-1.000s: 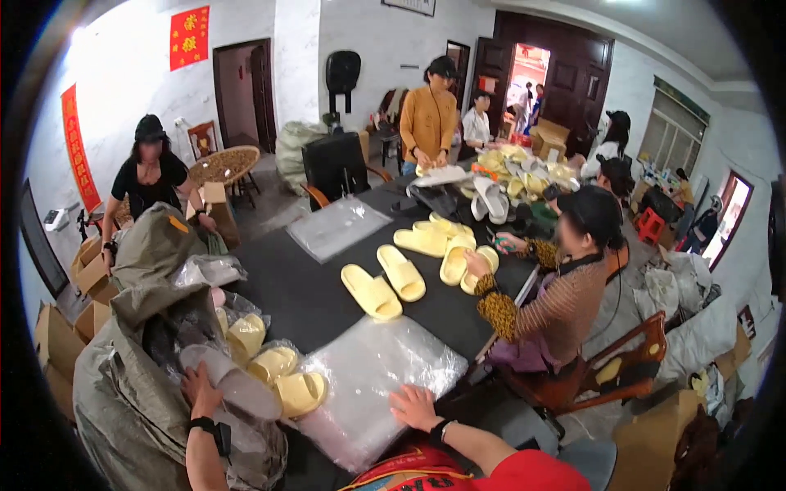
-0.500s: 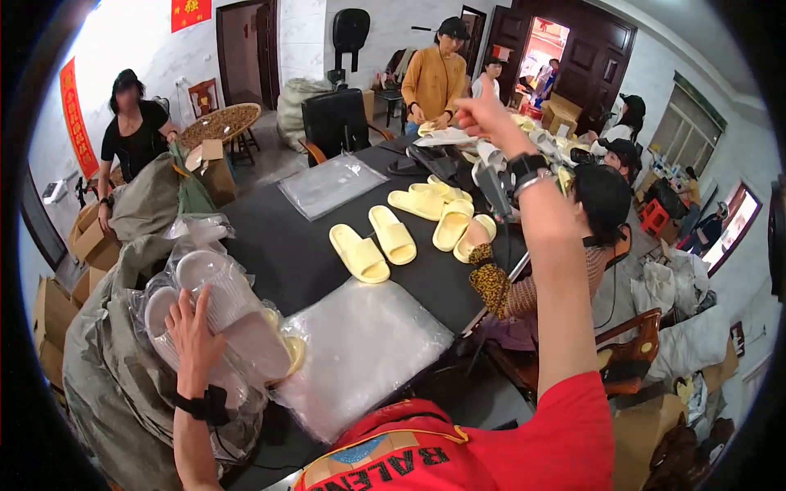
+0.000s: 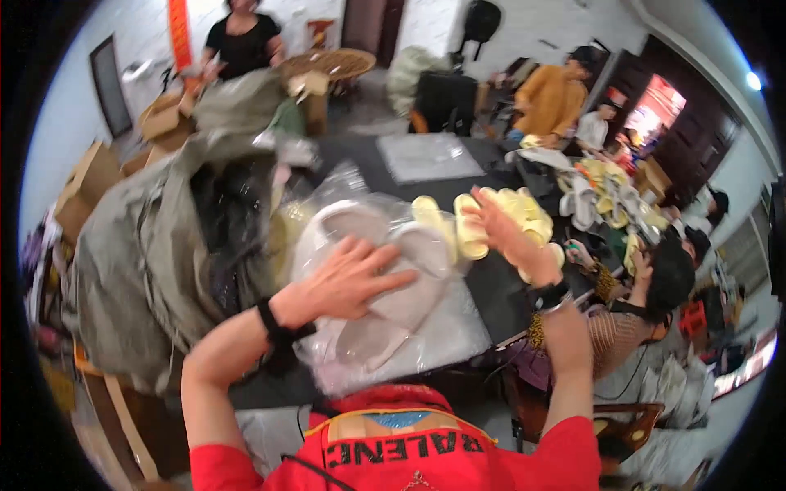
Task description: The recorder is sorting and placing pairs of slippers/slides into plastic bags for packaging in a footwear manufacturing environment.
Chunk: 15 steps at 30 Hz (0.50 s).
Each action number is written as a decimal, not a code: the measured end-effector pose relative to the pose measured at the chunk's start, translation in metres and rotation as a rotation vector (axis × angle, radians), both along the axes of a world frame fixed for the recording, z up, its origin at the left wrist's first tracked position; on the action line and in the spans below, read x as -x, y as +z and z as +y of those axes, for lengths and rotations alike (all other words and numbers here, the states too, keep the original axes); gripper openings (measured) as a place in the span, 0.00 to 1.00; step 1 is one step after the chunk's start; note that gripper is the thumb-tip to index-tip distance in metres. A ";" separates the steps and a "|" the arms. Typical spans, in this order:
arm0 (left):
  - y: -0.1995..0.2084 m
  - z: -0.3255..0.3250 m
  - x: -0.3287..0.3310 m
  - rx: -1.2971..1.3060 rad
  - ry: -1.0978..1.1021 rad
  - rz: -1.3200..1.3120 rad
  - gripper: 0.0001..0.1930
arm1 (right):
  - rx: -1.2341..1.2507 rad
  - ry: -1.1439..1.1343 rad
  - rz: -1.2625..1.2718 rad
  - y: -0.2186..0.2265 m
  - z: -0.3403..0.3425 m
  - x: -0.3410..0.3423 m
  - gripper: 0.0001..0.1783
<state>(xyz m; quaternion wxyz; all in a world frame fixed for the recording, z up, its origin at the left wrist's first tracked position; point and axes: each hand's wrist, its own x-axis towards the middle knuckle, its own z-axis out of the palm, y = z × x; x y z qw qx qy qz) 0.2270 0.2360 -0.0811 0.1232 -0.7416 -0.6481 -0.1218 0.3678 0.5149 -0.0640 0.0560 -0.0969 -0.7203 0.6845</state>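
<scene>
A pair of pale pinkish-white slippers (image 3: 409, 299) in a clear plastic bag lies in front of me, on top of a sheaf of clear plastic bags (image 3: 463, 315). My left hand (image 3: 348, 278) rests on the bagged slippers, its fingers spread and slightly blurred. Out to the right, my right hand (image 3: 512, 237) is raised with fingers stretched out and nothing visible in it. It overlaps the yellow slippers (image 3: 471, 225) lined up on the dark table; whether it touches one I cannot tell.
A large grey-green sack (image 3: 147, 270) stands at the left, open toward the table. More clear bags (image 3: 430, 155) lie at the table's far side. Beside my right arm sits a co-worker (image 3: 626, 331). Farther right is a pile of slippers (image 3: 589, 192); cardboard boxes (image 3: 90, 184) stand far left.
The view has turned left. The bagged slippers have shifted from beside the sack onto the clear bags, with my left hand on them. My right hand has come down from its raised position.
</scene>
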 end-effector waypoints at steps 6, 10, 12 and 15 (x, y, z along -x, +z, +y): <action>-0.040 0.023 0.012 0.172 -0.103 0.141 0.38 | 0.425 -0.023 0.015 -0.135 -0.061 0.005 0.36; -0.094 0.012 0.037 0.158 0.229 -0.069 0.36 | 0.140 -0.320 -0.489 -0.234 -0.052 -0.019 0.38; -0.124 -0.014 0.054 0.238 0.395 -0.587 0.27 | 0.222 -0.391 -0.511 -0.274 -0.047 -0.039 0.39; -0.177 -0.057 0.065 0.442 0.643 -0.729 0.22 | 0.257 -0.479 -0.536 -0.285 -0.044 -0.044 0.41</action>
